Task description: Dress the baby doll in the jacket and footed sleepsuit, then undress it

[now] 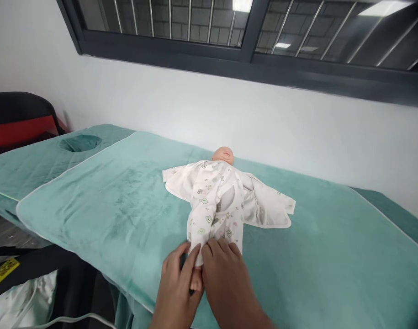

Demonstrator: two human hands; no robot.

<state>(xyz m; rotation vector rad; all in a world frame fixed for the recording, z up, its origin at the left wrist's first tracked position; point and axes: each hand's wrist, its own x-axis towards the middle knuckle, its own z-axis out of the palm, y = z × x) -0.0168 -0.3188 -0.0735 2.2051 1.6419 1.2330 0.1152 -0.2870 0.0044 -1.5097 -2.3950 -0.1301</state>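
Bed [314,256]: spread with a teal cover edged in pale piping, running across the view; a round, cloth-lined opening [80,142] lies toward its left end.
Wall [318,137]: plain white, behind the bed.
Window [246,55]: dark frame high on the wall, with metal bars and pale light reflections in the panes.
Chair [23,114]: black and red, partly in view at the left edge.
Garment [205,201]: white with small green and pink prints, laid over the doll around the middle of the bed; both sleeves stretch out sideways.
Right hand [224,274]: back upward, fingers bunched and bent down onto the lower hem; whether they grip it cannot be told, since the tips are hidden.
Left hand [179,281]: fingers bent and a little apart, two tips at the hem's left part; whether they pinch the cloth is unclear.
Doll [223,155]: head bare beyond the neckline, toward the wall; a small foot [196,279] shows below the hem, between the hands.
Yellow label [3,273]: on something black, lower left.
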